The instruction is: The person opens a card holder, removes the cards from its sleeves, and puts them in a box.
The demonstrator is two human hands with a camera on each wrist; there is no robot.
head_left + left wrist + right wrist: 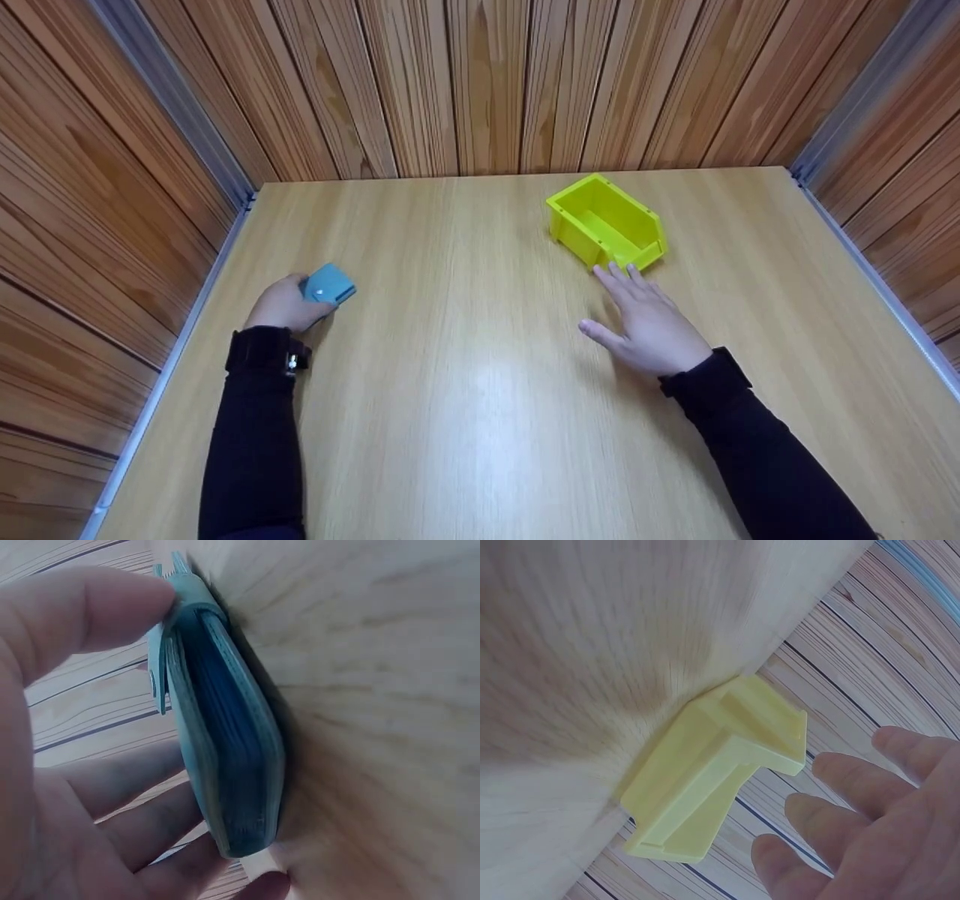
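At the left of the table, my left hand [283,304] holds a small teal card holder [328,284]. The left wrist view shows the card holder [229,742] edge-on, with its dark blue inner sleeves and a snap strap [196,600] across one end. My thumb lies at that strap, and the other fingers are behind the card holder, partly hidden by it. Over on the right, my right hand [651,330] is spread with straight fingers and holds nothing. Its fingertips are right at the front end of a yellow plastic bin [577,236], which stands upright with its opening up.
The light wooden table [450,360] meets a wood-plank wall [487,90] at the back. Plank walls also rise on the left and right, with metal strips [870,277] along the table's sides. The yellow bin stands near the back edge, right of the middle.
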